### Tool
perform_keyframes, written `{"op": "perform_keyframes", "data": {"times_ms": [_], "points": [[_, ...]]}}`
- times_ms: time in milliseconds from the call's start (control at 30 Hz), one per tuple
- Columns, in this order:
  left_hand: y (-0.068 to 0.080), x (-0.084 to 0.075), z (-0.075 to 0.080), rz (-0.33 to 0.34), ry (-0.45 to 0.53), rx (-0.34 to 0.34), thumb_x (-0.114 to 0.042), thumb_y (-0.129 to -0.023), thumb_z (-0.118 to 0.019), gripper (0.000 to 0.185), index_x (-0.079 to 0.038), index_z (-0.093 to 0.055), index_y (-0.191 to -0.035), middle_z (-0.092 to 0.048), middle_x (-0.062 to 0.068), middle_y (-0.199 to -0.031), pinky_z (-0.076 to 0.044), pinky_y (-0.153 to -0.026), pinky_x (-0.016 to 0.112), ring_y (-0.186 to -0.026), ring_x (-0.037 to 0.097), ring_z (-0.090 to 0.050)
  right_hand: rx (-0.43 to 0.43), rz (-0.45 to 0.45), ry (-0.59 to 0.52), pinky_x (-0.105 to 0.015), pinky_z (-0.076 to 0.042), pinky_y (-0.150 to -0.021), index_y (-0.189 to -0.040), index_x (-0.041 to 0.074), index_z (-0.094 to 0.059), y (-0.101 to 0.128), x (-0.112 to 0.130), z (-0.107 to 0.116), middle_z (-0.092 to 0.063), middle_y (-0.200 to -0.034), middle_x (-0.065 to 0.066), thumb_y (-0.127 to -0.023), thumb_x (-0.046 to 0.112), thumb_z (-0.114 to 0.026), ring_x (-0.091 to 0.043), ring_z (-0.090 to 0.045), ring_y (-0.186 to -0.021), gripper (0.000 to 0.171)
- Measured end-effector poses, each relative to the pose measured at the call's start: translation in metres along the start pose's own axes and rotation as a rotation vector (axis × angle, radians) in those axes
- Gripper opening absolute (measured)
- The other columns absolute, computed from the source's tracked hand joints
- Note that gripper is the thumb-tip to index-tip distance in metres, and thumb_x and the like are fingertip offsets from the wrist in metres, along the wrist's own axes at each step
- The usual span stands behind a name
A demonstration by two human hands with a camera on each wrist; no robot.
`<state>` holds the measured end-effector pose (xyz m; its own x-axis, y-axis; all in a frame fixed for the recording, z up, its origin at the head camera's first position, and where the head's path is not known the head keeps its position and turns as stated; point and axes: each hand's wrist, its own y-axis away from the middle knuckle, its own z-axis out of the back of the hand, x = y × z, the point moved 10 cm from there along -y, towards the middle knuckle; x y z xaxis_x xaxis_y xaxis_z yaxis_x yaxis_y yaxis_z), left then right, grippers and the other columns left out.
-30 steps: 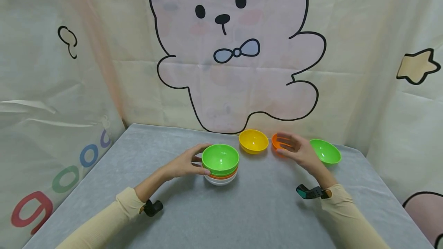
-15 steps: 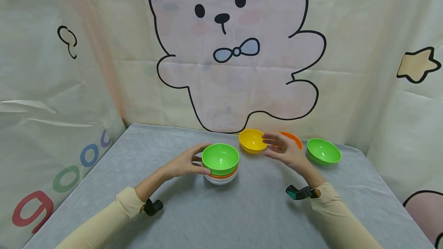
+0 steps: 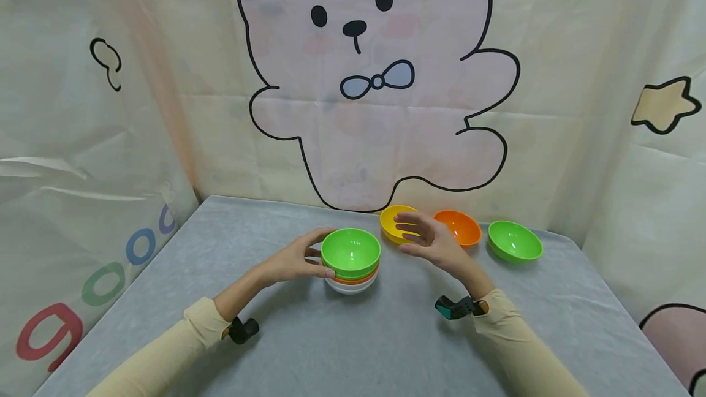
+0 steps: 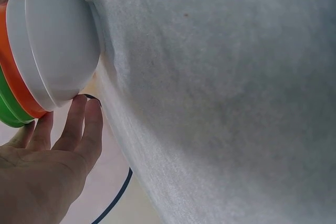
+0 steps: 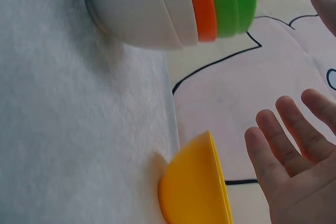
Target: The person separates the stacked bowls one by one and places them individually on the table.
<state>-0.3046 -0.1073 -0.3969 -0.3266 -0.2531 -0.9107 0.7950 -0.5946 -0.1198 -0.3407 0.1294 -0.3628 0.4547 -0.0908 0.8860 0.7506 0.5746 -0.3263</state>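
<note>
Green topped the stack [image 3: 351, 255] my left hand [image 3: 295, 260] gripped, near-left of the yellow bowl [image 5: 193, 184]. My right hand [image 3: 436, 246], fingers loosely spread, held nothing; it overlapped that bowl in the head view, but right wrist showed a gap.

bowl stack [image 3: 351, 256] on table [image 3: 331, 348] | three bowls [image 3: 460, 226] in row, behind and right of stack

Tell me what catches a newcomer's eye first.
Probably the large bear-like drawing on the backdrop behind the table. Next, the stack of bowls, green on top, with the left hand against it; then the yellow bowl, orange bowl and green bowl near the table's far edge.
</note>
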Motion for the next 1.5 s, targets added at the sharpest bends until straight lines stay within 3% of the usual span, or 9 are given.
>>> {"op": "perform_keyframes", "data": {"times_ms": [200, 433, 633, 800, 933, 1200, 1500], "points": [[-0.001, 0.001, 0.001, -0.004, -0.007, -0.003, -0.018, -0.088, -0.083, 0.085, -0.016, -0.034, -0.158, -0.042, 0.008, -0.152, -0.049, -0.1, 0.044, -0.12, 0.03, -0.059, 0.03, 0.018, -0.064, -0.056, -0.038, -0.107, -0.146, -0.004, -0.045, -0.008, 0.001, -0.015, -0.044, -0.145, -0.031, -0.091, 0.004, -0.078, -0.049, -0.044, -0.133, 0.065], [-0.003, 0.004, 0.003, 0.002, -0.005, -0.012, -0.018, -0.086, -0.085, 0.086, -0.018, -0.036, -0.157, -0.043, 0.004, -0.152, -0.048, -0.1, 0.046, -0.124, 0.029, -0.056, 0.08, -0.01, -0.116, -0.061, -0.029, -0.109, -0.15, -0.003, -0.039, -0.015, 0.005, -0.033, -0.045, -0.149, -0.019, -0.089, 0.005, -0.079, -0.044, -0.039, -0.139, 0.074], [-0.003, 0.005, 0.003, -0.001, -0.021, -0.012, -0.021, -0.086, -0.085, 0.086, -0.017, -0.036, -0.156, -0.042, 0.003, -0.152, -0.048, -0.101, 0.047, -0.129, 0.03, -0.052, 0.139, 0.02, -0.046, -0.056, -0.027, -0.113, -0.154, 0.001, -0.035, -0.021, 0.008, -0.049, -0.04, -0.155, -0.015, -0.087, 0.013, -0.084, -0.041, -0.033, -0.144, 0.084], [-0.003, 0.004, 0.002, 0.001, -0.019, -0.012, -0.02, -0.086, -0.085, 0.086, -0.017, -0.036, -0.157, -0.042, 0.003, -0.153, -0.048, -0.1, 0.045, -0.128, 0.03, -0.052, 0.192, 0.018, 0.001, -0.048, -0.028, -0.115, -0.156, 0.004, -0.032, -0.025, 0.01, -0.061, -0.037, -0.157, -0.011, -0.083, 0.026, -0.088, -0.039, -0.03, -0.145, 0.095], [-0.002, 0.004, 0.003, 0.004, -0.017, -0.011, -0.02, -0.087, -0.084, 0.086, -0.017, -0.035, -0.157, -0.042, 0.004, -0.153, -0.048, -0.1, 0.045, -0.125, 0.03, -0.055, 0.221, 0.02, 0.019, -0.049, -0.028, -0.115, -0.158, 0.005, -0.029, -0.028, 0.01, -0.07, -0.035, -0.158, -0.013, -0.082, 0.032, -0.089, -0.039, -0.029, -0.146, 0.101], [-0.001, 0.003, 0.003, 0.007, -0.019, -0.01, -0.019, -0.088, -0.084, 0.085, -0.017, -0.035, -0.157, -0.042, 0.004, -0.152, -0.048, -0.101, 0.048, -0.121, 0.028, -0.058, 0.256, 0.033, 0.036, -0.048, -0.037, -0.11, -0.159, 0.007, -0.026, -0.035, 0.011, -0.084, -0.036, -0.157, -0.013, -0.078, 0.042, -0.089, -0.031, -0.038, -0.141, 0.109], [0.0, 0.002, 0.001, 0.006, -0.003, -0.001, -0.017, -0.088, -0.083, 0.086, -0.016, -0.033, -0.158, -0.042, 0.006, -0.153, -0.047, -0.101, 0.049, -0.121, 0.03, -0.059, 0.248, -0.017, 0.143, -0.045, -0.042, -0.106, -0.159, 0.012, -0.03, -0.037, 0.006, -0.089, -0.039, -0.156, -0.005, -0.073, 0.048, -0.092, -0.022, -0.044, -0.133, 0.113]]}}
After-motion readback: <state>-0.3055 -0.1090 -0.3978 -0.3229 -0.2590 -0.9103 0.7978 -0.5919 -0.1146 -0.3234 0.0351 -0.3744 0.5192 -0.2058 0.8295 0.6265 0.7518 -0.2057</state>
